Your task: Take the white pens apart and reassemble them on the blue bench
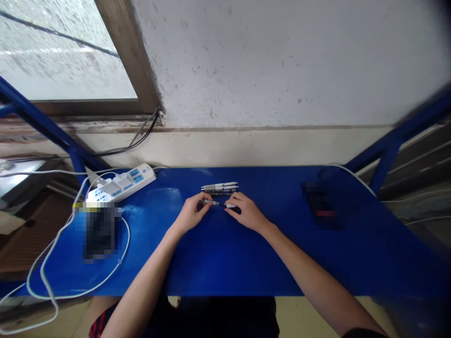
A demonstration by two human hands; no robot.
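Note:
My left hand (193, 210) is closed, thumb and fingers pinching a slim grey-and-white pen part (207, 202). Facing it, my right hand (246, 211) is closed on a white pen part (230, 205). The two pieces are roughly in line just above the blue tabletop (232, 253). A narrow dark stretch lies between them, and I cannot tell whether something thin joins them. Just beyond my fingers, several white-and-grey pens (220, 187) lie side by side, their near edge partly hidden by my hands.
A white power strip (141, 180) with plugged-in chargers stands at the back left. A white cable (128, 239) loops around a blurred dark object (100, 232) there. Another blurred black object (320, 204) lies at right. Blue metal posts (377, 155) flank the table before a wall.

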